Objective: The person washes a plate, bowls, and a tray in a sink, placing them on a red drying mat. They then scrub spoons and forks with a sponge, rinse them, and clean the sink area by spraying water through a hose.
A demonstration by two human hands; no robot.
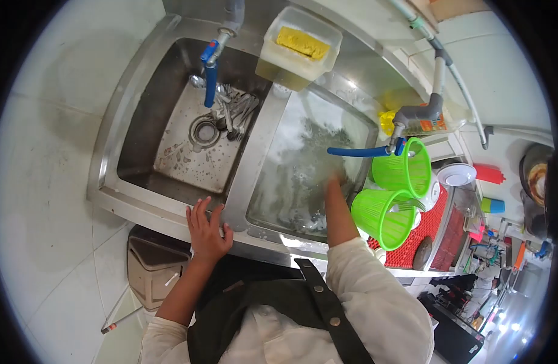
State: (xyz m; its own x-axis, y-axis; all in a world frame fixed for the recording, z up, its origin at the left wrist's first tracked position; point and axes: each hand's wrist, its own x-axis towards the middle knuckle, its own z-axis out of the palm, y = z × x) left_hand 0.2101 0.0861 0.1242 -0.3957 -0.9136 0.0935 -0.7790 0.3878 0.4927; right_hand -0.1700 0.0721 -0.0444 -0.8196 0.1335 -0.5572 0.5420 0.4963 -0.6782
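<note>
My left hand [208, 229] rests on the front steel rim of the left sink [170, 130], its fingers spread and nothing in it. Spoons and forks [230, 115] lie in a heap beside that sink's drain. My right forearm reaches down into the cloudy water of the right sink [291, 176]. Under the surface my right hand [335, 179] is hidden, so its fingers and anything it holds cannot be made out. A blue hose end [358, 151] hangs over the water just above that hand.
Behind the sinks sits a plastic tub [300, 45] with a yellow sponge [303, 42]. Two green baskets [383, 218] stand right of the water on a red mat [424, 224]. A white plate [456, 175] lies beyond. A lidded bin [154, 264] stands below left.
</note>
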